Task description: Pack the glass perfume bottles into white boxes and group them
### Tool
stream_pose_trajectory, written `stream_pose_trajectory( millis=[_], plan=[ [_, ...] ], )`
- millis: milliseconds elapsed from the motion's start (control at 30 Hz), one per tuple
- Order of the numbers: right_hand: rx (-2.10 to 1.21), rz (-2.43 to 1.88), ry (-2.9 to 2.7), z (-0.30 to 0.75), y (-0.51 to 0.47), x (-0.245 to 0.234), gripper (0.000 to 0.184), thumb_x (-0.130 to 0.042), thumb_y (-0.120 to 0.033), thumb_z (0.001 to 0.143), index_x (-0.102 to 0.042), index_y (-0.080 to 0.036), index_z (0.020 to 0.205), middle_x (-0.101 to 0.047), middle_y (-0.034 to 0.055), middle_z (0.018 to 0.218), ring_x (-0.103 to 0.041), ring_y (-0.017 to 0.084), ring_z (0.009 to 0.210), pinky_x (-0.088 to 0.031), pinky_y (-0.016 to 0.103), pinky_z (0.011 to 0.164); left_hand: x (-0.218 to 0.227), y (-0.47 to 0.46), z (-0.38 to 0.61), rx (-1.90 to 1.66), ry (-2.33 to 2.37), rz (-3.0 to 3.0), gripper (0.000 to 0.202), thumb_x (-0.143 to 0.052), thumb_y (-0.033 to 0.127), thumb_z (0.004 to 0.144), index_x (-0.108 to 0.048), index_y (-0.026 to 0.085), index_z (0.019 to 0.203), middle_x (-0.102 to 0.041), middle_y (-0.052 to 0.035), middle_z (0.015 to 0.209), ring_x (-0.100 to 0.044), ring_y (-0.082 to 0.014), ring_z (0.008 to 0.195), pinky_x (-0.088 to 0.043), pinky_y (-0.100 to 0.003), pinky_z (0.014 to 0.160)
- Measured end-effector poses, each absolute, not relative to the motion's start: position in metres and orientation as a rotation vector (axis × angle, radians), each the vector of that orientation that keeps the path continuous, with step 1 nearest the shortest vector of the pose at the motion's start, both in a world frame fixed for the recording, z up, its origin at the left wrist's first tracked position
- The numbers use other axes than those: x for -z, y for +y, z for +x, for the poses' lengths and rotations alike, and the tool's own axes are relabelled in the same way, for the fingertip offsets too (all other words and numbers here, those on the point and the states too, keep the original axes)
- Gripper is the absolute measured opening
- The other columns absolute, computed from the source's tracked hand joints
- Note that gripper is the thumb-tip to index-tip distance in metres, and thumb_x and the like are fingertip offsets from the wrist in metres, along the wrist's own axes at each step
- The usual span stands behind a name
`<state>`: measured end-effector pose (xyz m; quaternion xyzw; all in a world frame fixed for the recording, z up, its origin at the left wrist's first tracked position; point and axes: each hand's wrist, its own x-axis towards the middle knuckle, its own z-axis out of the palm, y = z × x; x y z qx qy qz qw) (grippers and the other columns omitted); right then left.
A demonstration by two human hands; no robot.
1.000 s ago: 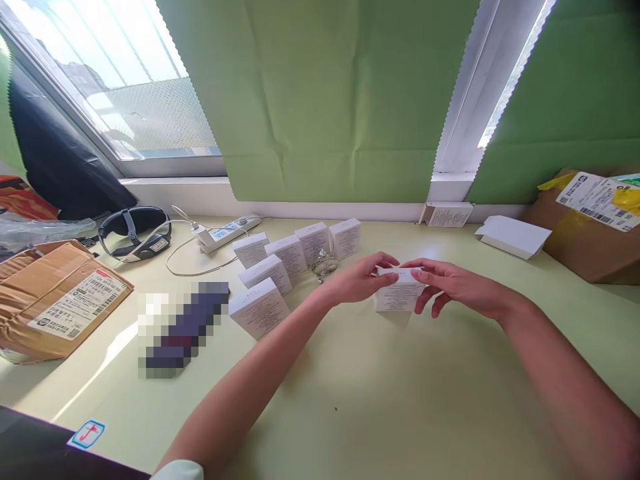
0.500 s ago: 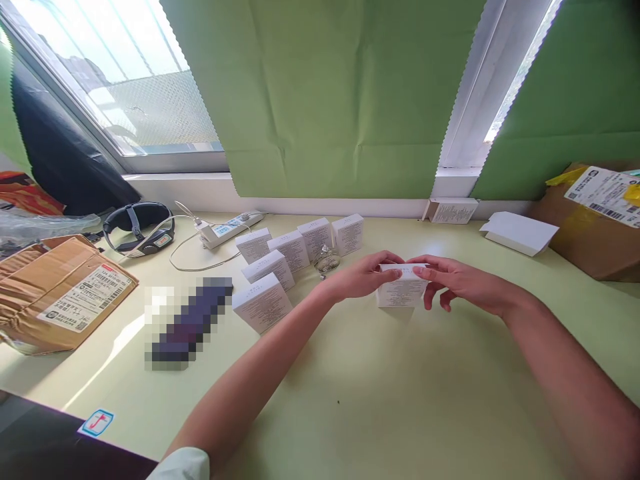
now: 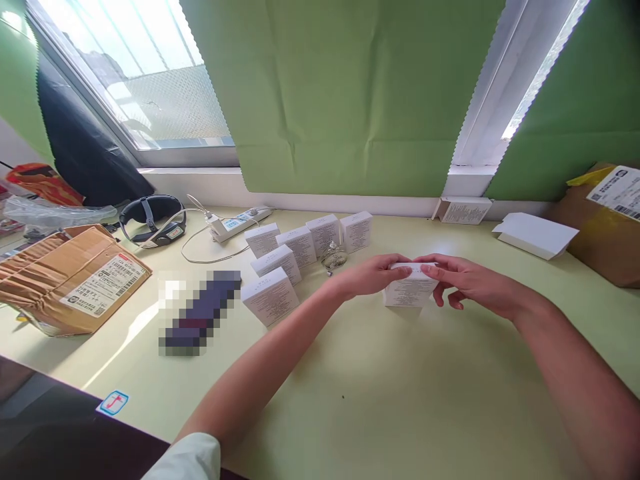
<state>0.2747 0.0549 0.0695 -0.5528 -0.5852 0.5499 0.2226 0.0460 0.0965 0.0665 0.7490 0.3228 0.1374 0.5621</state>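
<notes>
A small white printed box (image 3: 409,292) stands upright on the table in front of me. My left hand (image 3: 376,275) grips its top left part, thumb on the near upper edge and fingers behind. On the top right part, my right hand (image 3: 453,277) has its thumb and index finger closed, while its other fingers curl beside the box. Several similar boxes stand to the left, among them a near one (image 3: 270,298) and a far one (image 3: 357,231). By them lies a small clear ornate glass-like object (image 3: 333,257), whose kind I cannot make out.
Left on the table are a blurred dark flat object (image 3: 203,310), a power strip (image 3: 240,223), a black headband device (image 3: 153,223) and a brown parcel (image 3: 75,280). At the back right are an opened white box (image 3: 535,235), another small box (image 3: 464,211) and a large carton (image 3: 600,233).
The whole scene has shifted slightly to the right in view as the camera turned. Both hands keep the same hold on the white box, which stays in its place.
</notes>
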Motion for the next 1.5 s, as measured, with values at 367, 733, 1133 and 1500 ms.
stream_pose_trajectory(
  millis=[367, 733, 1133, 1500],
  plan=[
    [-1.510, -1.528, -1.579, 0.268, 0.049, -0.080, 0.063, -0.065, -0.060, 0.081, -0.054, -0.030, 0.135, -0.065, 0.0064, 0.096, -0.059, 0.019, 0.075, -0.044, 0.027, 0.052, -0.064, 0.098, 0.046, -0.337, 0.759, 1.716, 0.045, -0.049, 0.053, 0.093, -0.054, 0.024, 0.127, -0.064, -0.0056, 0.126, -0.057, -0.0210, 0.116, -0.045, -0.032, 0.092],
    [-1.412, -1.546, -1.599, 0.277, 0.049, -0.082, 0.061, -0.056, -0.065, 0.085, -0.051, -0.034, 0.137, -0.064, 0.0040, 0.101, -0.061, 0.018, 0.077, -0.045, 0.027, 0.055, -0.074, 0.084, 0.048, -0.481, 0.865, 2.115, 0.049, -0.034, 0.047, 0.100, -0.049, 0.017, 0.135, -0.058, -0.0106, 0.133, -0.056, -0.0218, 0.117, -0.045, -0.033, 0.093],
    [-1.332, -1.512, -1.591, 0.294, 0.051, -0.083, 0.053, -0.058, -0.063, 0.085, -0.056, -0.033, 0.129, -0.058, 0.0078, 0.132, -0.064, 0.018, 0.079, -0.049, 0.028, 0.055, -0.083, 0.073, 0.052, -0.446, 0.933, 2.435, 0.043, -0.036, 0.044, 0.100, -0.048, 0.020, 0.135, -0.055, -0.0101, 0.135, -0.056, -0.0231, 0.118, -0.045, -0.034, 0.098],
    [-1.075, -1.698, -1.523, 0.348, 0.051, -0.088, 0.044, -0.062, -0.063, 0.081, -0.063, -0.036, 0.116, -0.057, 0.0047, 0.137, -0.068, 0.027, 0.092, -0.054, 0.035, 0.064, -0.105, 0.095, 0.069, -0.145, 0.933, 2.811, 0.038, -0.042, 0.030, 0.099, -0.048, 0.017, 0.134, -0.062, -0.0110, 0.123, -0.062, -0.0254, 0.105, -0.046, -0.033, 0.080]
  ],
)
